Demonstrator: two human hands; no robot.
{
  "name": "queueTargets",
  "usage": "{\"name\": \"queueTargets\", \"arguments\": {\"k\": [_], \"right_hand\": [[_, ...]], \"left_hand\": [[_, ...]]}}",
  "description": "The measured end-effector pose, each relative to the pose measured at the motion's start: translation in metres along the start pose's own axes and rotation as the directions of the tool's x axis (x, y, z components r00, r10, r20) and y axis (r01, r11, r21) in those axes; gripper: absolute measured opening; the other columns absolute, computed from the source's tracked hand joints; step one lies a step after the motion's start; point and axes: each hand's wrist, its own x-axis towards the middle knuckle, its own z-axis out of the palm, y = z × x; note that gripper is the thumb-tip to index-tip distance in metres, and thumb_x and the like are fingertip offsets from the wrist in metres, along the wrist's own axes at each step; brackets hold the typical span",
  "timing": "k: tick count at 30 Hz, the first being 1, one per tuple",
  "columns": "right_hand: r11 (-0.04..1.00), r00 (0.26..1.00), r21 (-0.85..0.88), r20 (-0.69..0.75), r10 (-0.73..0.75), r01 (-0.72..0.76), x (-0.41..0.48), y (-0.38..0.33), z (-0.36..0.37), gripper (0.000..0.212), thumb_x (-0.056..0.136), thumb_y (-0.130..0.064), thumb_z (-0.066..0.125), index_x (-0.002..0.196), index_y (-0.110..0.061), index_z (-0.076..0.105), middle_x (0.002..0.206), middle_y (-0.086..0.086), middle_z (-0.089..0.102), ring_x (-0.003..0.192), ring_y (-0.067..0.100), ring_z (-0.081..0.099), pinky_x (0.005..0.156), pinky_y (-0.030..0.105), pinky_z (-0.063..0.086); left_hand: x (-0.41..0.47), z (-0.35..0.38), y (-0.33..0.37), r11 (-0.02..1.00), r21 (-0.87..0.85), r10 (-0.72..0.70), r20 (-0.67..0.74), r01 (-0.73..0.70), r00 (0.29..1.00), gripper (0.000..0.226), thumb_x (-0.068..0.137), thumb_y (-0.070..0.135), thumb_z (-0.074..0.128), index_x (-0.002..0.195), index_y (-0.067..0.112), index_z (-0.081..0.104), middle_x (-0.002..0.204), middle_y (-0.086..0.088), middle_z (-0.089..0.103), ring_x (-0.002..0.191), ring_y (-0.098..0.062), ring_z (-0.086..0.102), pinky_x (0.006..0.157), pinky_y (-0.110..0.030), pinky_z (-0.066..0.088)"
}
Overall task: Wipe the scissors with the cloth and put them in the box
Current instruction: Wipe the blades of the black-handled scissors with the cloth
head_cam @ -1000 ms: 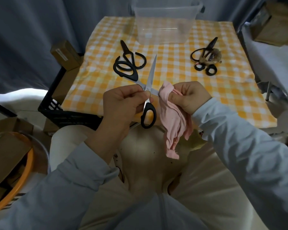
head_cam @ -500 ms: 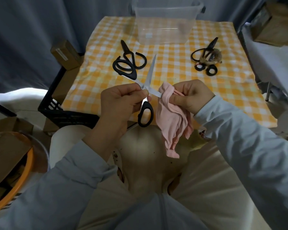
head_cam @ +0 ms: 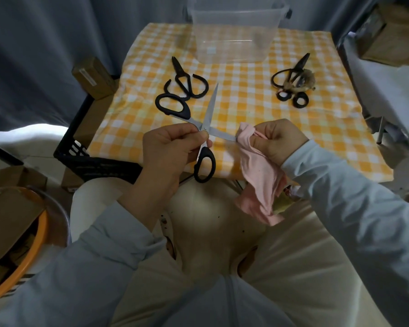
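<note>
The scissors (head_cam: 208,119) are held in the air just over the near edge of the table (head_cam: 246,119), about the middle of it, and they are opened wide into a cross. For this reason no single long axis can be given. One blade runs from the joint away toward the far edge, and its tip points at the box (head_cam: 234,36), a little to the right. The handle of this blade hangs down toward the person, below the near edge. The other blade runs to the right and slightly downward, and its tip is hidden inside the cloth (head_cam: 257,168). Its handle goes out to the left and away; whether it touches the table cannot be told.

The scissors are pinched at the joint by the left hand (head_cam: 172,149), between the thumb and the first fingers (head_cam: 182,129). It is judged that this grip was chosen so that both blades stay free and apart for wiping. The cloth is gathered in the right hand (head_cam: 279,140), whose fingers (head_cam: 265,128) are curled and pressed together around it. The top of the cloth is folded over the right-pointing blade, and the rest hangs loose over the lap. This blade seems to be the one in work; the other is bare.

The box stands empty at the far edge, so the putting in is not yet done. On the table a black pair (head_cam: 184,79) lies near the left edge and a third pair (head_cam: 293,74) near the right edge, both between the hands and the box.
</note>
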Motion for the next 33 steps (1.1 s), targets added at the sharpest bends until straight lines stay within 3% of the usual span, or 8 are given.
{"name": "queueTargets", "arguments": {"k": [6, 10, 13, 16, 19, 24, 28, 33], "right_hand": [[0.990, 0.978, 0.025, -0.157, 0.140, -0.138, 0.009, 0.006, -0.007, 0.047, 0.095, -0.021, 0.048, 0.050, -0.015, 0.039, 0.031, -0.010, 0.038, 0.034, 0.003, 0.036, 0.041, 0.012, 0.029], [0.967, 0.983, 0.222, -0.104, 0.151, -0.125, 0.012, -0.011, -0.011, 0.034, 0.093, -0.015, 0.052, 0.060, -0.019, 0.058, 0.048, -0.009, 0.054, 0.051, 0.004, 0.049, 0.055, 0.018, 0.041], [0.960, 0.992, 0.255, 0.080, 0.102, -0.119, 0.014, -0.022, -0.003, 0.018, 0.089, -0.006, 0.054, 0.075, 0.000, 0.064, 0.063, 0.012, 0.060, 0.063, 0.017, 0.053, 0.064, 0.025, 0.044], [0.973, 0.958, 0.191, 0.278, 0.069, -0.125, 0.013, -0.029, 0.006, 0.031, 0.082, -0.009, 0.057, 0.092, 0.020, 0.056, 0.080, 0.032, 0.056, 0.075, 0.028, 0.051, 0.073, 0.042, 0.046], [0.968, 0.957, 0.212, 0.282, 0.073, -0.137, 0.009, -0.026, 0.011, 0.028, 0.088, -0.002, 0.055, 0.094, 0.025, 0.052, 0.093, 0.045, 0.054, 0.079, 0.048, 0.056, 0.085, 0.056, 0.046], [0.877, 0.978, 0.440, 0.158, 0.134, -0.191, -0.004, -0.026, 0.028, 0.025, 0.088, -0.017, 0.061, 0.068, -0.004, 0.070, 0.059, 0.006, 0.065, 0.058, 0.015, 0.058, 0.058, 0.021, 0.053], [0.825, 0.972, 0.515, 0.144, 0.183, -0.232, -0.003, -0.025, 0.029, 0.032, 0.085, -0.010, 0.063, 0.055, -0.019, 0.073, 0.055, 0.000, 0.067, 0.056, 0.012, 0.062, 0.060, 0.021, 0.055], [0.834, 0.961, 0.498, -0.003, 0.277, -0.239, 0.002, -0.025, 0.028, 0.020, 0.074, 0.005, 0.070, 0.089, -0.006, 0.069, 0.044, -0.007, 0.061, 0.043, 0.004, 0.057, 0.050, 0.016, 0.050]], "left_hand": [[0.002, -0.002, -0.001, 1.000, 0.003, -0.007, -0.016, 0.007, 1.000, 0.003, 0.081, -0.002, 0.067, 0.081, -0.001, 0.070, 0.074, -0.014, 0.070, 0.061, -0.013, 0.067, 0.058, -0.018, 0.052], [0.001, 0.001, -0.002, 0.999, 0.018, -0.027, 0.025, 0.026, 0.999, 0.002, 0.081, -0.001, 0.068, 0.081, 0.000, 0.070, 0.072, -0.011, 0.071, 0.062, -0.015, 0.067, 0.058, -0.019, 0.052], [-0.001, 0.006, -0.004, 0.998, 0.048, -0.047, 0.022, 0.046, 0.999, 0.004, 0.080, 0.001, 0.070, 0.084, 0.001, 0.069, 0.081, -0.019, 0.068, 0.069, -0.021, 0.066, 0.062, -0.027, 0.056], [-0.003, 0.008, -0.004, 0.996, 0.069, -0.053, 0.012, 0.052, 0.999, 0.011, 0.079, 0.002, 0.072, 0.076, 0.012, 0.068, 0.072, -0.008, 0.063, 0.065, -0.020, 0.061, 0.064, -0.029, 0.057], [-0.002, 0.006, -0.008, 0.992, 0.127, -0.005, 0.033, 0.001, 0.999, 0.018, 0.080, 0.001, 0.071, 0.075, 0.018, 0.068, 0.060, 0.006, 0.064, 0.056, -0.009, 0.060, 0.058, -0.020, 0.055], [-0.006, 0.008, -0.011, 0.947, 0.277, 0.153, 0.059, -0.164, 0.986, 0.022, 0.082, 0.004, 0.069, 0.101, 0.015, 0.071, 0.073, 0.016, 0.066, 0.069, 0.000, 0.064, 0.070, -0.018, 0.056], [-0.007, 0.010, -0.006, 0.903, 0.359, 0.214, 0.099, -0.236, 0.972, 0.032, 0.082, 0.008, 0.070, 0.111, 0.022, 0.063, 0.081, 0.020, 0.059, 0.077, 0.000, 0.060, 0.079, -0.024, 0.055], [-0.003, 0.009, -0.008, 0.917, 0.347, 0.174, 0.100, -0.198, 0.980, 0.035, 0.081, 0.009, 0.072, 0.115, 0.003, 0.065, 0.100, 0.002, 0.061, 0.092, -0.014, 0.062, 0.081, -0.022, 0.054]]}}
